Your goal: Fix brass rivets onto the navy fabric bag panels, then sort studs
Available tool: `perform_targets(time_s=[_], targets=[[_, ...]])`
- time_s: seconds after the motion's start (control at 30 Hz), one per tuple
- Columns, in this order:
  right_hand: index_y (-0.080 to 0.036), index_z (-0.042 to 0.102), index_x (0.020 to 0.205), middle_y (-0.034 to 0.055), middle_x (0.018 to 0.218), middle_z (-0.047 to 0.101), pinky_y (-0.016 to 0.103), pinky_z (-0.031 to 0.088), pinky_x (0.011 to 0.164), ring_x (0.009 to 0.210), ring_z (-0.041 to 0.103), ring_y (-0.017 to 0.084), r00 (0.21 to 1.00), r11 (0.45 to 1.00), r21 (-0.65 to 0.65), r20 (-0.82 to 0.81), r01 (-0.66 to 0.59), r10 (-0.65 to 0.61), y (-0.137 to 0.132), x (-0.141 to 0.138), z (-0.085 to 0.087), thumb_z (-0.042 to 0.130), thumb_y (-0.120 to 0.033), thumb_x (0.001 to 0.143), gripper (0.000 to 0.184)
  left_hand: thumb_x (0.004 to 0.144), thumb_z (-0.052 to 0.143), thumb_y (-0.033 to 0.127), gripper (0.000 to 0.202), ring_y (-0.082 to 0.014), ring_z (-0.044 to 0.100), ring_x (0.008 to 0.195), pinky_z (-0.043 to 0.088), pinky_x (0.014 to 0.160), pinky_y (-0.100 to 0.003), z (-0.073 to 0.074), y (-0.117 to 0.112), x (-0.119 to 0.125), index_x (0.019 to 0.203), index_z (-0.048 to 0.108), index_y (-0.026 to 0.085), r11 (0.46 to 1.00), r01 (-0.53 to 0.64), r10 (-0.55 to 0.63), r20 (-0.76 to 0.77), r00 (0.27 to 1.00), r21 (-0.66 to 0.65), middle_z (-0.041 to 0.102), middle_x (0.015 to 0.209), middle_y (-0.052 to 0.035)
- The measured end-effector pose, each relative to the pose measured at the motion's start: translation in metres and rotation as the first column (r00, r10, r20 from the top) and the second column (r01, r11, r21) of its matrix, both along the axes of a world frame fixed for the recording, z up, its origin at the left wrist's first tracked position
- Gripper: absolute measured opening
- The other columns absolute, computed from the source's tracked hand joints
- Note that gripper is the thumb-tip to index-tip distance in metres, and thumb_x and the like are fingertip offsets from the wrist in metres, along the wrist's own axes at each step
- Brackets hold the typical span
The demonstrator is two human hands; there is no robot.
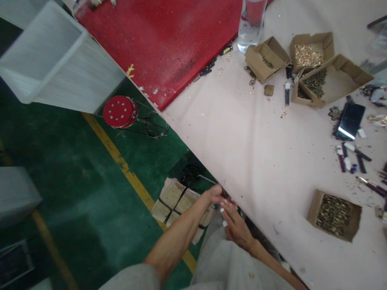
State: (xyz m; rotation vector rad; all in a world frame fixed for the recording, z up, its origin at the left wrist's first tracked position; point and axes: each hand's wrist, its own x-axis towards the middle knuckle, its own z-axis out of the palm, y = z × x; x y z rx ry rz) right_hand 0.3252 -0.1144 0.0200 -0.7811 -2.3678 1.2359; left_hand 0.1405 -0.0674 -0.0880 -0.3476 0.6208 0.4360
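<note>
Nearest: right hand, fingers stretched flat, holding nothing visible, just below the tabletop edge. At 10 o'clock of it, left hand, fingers curled on the edge; grip content impossible to tell. At 3 o'clock, well apart, cardboard box of small metal parts.

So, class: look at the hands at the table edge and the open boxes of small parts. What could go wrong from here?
1. Both hands, left hand and right hand, work at the table edge; a small piece could drop onto the green floor.
2. The open box of small parts sits near that edge; an arm might knock it.
3. The water bottle could tip onto the boxes.
</note>
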Motion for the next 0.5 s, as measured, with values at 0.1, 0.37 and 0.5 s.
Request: perform_targets(time_s=[0.1,0.37,0.5], targets=[[-0.019,0.020,0.162,0.0166,0.163,0.029,0.069,0.039,0.114,0.152,0.025,0.035,0.974,0.978,0.020,0.085,0.210,-0.211,0.003,0.009,0.003,0.042,-0.010,0.092,0.074,0.086,0.049,0.045,0.044,-0.0308,0.070,0.078,0.057,0.070,-0.042,0.000,0.000,-0.004,0.097,0.071,0.009,0.997,0.074,-0.074,-0.001,0.997,-0.020,0.073,0.083,-0.0229],[-0.019,0.017,0.162,0.0151,0.165,0.024,0.068,0.039,0.114,0.153,0.020,0.034,0.989,0.991,-0.042,0.080,0.131,-0.127,0.003,0.011,0.000,0.036,-0.006,0.090,0.076,0.086,0.052,0.051,0.046,-0.0261,0.068,0.069,0.057,0.067,-0.038,-0.012,-0.005,-0.005,0.097,0.069,0.009,0.999,0.054,-0.054,0.005,0.999,0.006,0.073,0.080,-0.0196],[-0.019,0.017,0.162,0.0155,0.166,0.023,0.066,0.040,0.114,0.153,0.022,0.033,0.990,0.991,-0.038,0.058,0.129,-0.126,0.007,0.015,0.003,0.038,-0.005,0.089,0.077,0.086,0.051,0.051,0.048,-0.0290,0.069,0.074,0.058,0.070,-0.042,-0.011,-0.005,-0.004,0.097,0.069,0.008,0.994,0.092,-0.094,-0.046,0.995,-0.052,0.073,0.082,-0.0208]])
